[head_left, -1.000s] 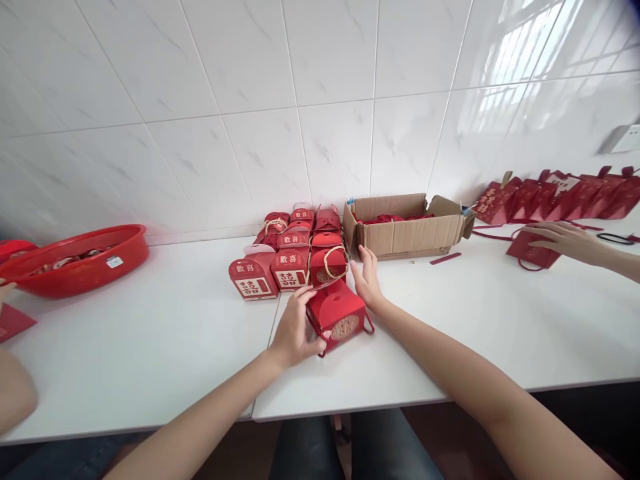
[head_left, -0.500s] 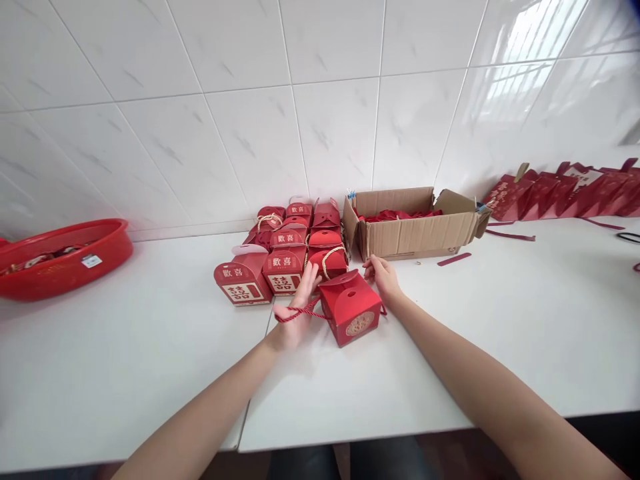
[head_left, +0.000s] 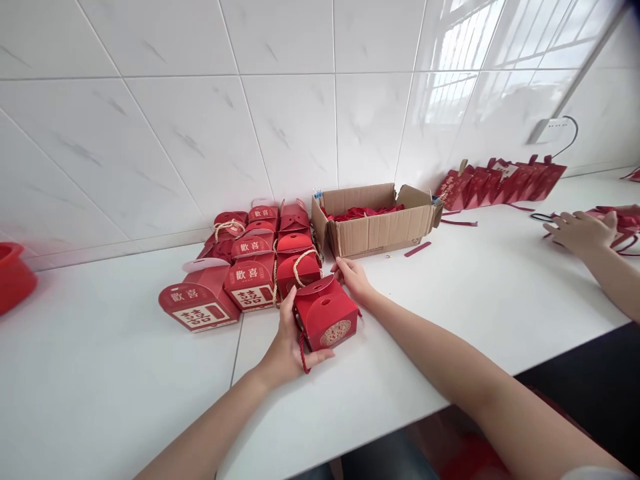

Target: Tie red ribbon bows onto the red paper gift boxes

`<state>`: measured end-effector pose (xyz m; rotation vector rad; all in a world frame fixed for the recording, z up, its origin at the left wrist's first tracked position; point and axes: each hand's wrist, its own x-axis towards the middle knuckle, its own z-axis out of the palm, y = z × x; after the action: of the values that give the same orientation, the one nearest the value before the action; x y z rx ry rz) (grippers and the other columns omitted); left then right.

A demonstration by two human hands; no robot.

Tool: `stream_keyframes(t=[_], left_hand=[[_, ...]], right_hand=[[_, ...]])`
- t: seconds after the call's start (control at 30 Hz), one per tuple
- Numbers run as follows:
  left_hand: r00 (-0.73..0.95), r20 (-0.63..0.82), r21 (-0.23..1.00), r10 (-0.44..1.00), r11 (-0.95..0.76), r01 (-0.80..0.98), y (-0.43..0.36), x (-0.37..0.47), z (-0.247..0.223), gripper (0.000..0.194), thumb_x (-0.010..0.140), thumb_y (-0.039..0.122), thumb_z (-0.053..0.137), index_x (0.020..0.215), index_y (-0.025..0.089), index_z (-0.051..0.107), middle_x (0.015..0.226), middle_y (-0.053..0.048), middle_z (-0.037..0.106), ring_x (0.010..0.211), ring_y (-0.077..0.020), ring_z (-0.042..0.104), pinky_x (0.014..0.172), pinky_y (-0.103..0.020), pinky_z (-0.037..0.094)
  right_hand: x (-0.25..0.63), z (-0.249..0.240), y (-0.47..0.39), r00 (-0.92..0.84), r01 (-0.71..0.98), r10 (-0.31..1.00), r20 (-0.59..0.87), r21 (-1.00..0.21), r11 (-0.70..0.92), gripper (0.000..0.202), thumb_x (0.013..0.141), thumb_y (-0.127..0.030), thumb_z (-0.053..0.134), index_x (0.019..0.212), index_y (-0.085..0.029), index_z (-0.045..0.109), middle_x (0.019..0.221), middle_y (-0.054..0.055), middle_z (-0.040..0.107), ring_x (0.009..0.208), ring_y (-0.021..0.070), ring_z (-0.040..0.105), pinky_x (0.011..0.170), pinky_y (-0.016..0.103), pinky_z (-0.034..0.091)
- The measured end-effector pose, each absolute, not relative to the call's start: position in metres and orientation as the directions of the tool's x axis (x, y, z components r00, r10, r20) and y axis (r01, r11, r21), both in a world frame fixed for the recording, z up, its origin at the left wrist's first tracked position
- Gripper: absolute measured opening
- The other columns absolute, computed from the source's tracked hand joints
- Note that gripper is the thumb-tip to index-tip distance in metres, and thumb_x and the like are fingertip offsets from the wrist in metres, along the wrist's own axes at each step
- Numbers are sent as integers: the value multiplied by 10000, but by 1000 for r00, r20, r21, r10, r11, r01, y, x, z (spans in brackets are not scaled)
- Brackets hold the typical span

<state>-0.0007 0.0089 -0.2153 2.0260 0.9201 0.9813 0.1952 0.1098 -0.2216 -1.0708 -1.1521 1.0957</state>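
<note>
A small red gift box (head_left: 327,313) with a round gold emblem stands on the white table, its top flaps folded over. My left hand (head_left: 285,347) wraps its left side, thumb along the lower front edge and fingers toward the back. A twisted red cord handle (head_left: 303,352) hangs over that hand. Behind the box's right back corner is my right hand (head_left: 353,279), fingers curled together; what they hold, if anything, is hidden. Just behind stands a group of red gift boxes (head_left: 250,283), some with gold cords; one box (head_left: 200,297) sits at the left front.
An open cardboard carton (head_left: 380,233) with red items stands against the tiled wall. A dark red strip (head_left: 417,249) lies before it. Several red bags (head_left: 500,183) line the wall at right. Another person's hand (head_left: 583,230) reaches over red items there. A red basin (head_left: 15,277) is far left.
My left hand has moved from beside the box, with the cord across it, to close around the box's left side. The view has turned right, bringing another person's hand into sight.
</note>
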Motion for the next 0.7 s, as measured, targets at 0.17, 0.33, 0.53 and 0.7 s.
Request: stream_keyframes(t=[0.17,0.33,0.53,0.7], left_hand=[[386,458,683,801,-595,423,14,11,-222,1194,615,416,788,1446,378,-68,1454,-165,200,1361,-411,249,1040,-669,295],[420,466,664,779,-621,416,15,17,-227,1261,570,446,815,1442,410,-95,1453,-158,242,1357,-438,254,1028,-703,290],[421,353,821,836,-492,289,10,8,-226,1236,620,365,795,1438,388,-131,1473,-170,204,1352,-420,296,1038,-703,265],[399,269,901,877,-376,218,3,6,-221,1146,687,342,744,1432,407,-124,1489,-142,217,1347,-369,335,1035,-640,341]], right_hand=[[194,-217,109,36,-29,988,151,-988,152,449,777,-604,495,639,-181,557,565,-5,529,538,131,488,533,257,378],[196,-220,112,11,3,985,172,-985,172,462,780,-615,501,644,-179,573,585,-14,521,553,132,483,552,255,377],[193,-228,112,-7,70,985,174,-982,175,443,833,-576,454,666,-184,577,569,-22,500,534,128,457,535,244,358],[190,-228,110,-57,146,985,164,-974,171,437,852,-544,442,614,-190,541,593,-12,538,572,140,476,558,247,369]])
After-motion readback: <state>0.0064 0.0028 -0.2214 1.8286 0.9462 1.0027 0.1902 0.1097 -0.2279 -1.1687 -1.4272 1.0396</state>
